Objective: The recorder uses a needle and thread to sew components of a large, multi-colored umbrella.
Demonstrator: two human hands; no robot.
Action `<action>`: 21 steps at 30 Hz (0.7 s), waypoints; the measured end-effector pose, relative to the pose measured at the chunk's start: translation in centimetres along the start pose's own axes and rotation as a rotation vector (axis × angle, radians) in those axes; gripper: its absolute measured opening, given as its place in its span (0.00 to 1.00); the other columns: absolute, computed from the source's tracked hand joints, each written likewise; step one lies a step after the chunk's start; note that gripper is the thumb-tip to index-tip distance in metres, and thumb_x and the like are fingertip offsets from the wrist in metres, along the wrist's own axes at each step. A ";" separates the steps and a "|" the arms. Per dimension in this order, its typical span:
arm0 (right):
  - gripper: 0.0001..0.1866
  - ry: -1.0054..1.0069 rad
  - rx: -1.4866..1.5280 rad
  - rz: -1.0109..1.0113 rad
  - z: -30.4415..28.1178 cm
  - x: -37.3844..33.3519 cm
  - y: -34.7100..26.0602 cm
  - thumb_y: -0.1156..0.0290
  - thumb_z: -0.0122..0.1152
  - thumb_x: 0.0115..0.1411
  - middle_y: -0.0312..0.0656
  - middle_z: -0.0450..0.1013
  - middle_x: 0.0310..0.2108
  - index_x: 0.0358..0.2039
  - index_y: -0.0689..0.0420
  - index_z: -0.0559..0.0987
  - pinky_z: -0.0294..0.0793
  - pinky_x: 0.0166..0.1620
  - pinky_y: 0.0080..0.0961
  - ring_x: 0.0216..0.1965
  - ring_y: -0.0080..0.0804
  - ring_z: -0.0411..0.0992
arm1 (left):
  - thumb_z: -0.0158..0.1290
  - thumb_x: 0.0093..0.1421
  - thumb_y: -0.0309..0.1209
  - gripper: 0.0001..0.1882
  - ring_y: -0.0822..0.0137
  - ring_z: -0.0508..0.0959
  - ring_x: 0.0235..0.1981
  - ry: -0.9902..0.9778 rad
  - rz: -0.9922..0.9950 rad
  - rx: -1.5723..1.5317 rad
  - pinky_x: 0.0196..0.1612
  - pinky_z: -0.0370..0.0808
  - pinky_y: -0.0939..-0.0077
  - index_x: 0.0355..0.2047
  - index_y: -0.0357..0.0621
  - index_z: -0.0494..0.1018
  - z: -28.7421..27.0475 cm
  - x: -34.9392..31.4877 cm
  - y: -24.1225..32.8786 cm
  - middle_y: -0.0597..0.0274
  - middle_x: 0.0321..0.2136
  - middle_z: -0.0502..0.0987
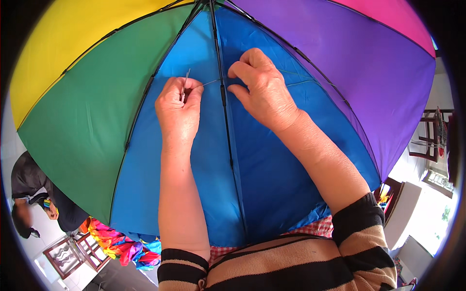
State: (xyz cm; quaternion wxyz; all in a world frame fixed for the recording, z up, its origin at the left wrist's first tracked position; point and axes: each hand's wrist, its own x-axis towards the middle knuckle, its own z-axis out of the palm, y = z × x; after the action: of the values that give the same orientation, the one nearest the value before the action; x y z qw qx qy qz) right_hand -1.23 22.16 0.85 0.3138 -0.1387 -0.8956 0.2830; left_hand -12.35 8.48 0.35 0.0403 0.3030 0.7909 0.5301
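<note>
Left hand point(177, 97), eleven o'clock, pinched a slim silvery metal tool point(186, 79) and fine pale strand point(210, 83). Right hand point(262, 82), one o'clock, hung — thumb, forefinger apart — beside a black umbrella rib point(228, 131); gentle tension likely helped.

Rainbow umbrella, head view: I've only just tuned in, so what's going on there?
Inside the open, multicoloured umbrella, the left hand pinches a thin metal tool, possibly a needle. A thread runs from its fingers toward the black rib between the two blue panels. The right hand is just across that rib, thumb and forefinger apart.
</note>
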 end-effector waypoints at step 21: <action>0.05 -0.151 0.043 -0.029 -0.8 -1.8 1.8 0.83 0.61 0.49 0.43 0.68 0.32 0.25 0.61 0.73 0.72 0.36 0.33 0.35 0.42 0.70 | 0.58 0.53 0.18 0.05 0.80 0.66 0.21 -0.049 0.019 -0.053 0.26 0.65 0.83 0.24 0.37 0.73 1.6 0.2 0.3 0.68 0.23 0.73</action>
State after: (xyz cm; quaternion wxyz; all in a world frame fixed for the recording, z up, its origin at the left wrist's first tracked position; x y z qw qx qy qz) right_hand 0.74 23.14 -0.53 0.2521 -0.0973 -0.9124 0.3074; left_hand -11.73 9.96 -0.09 0.0628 0.3223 0.7723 0.5437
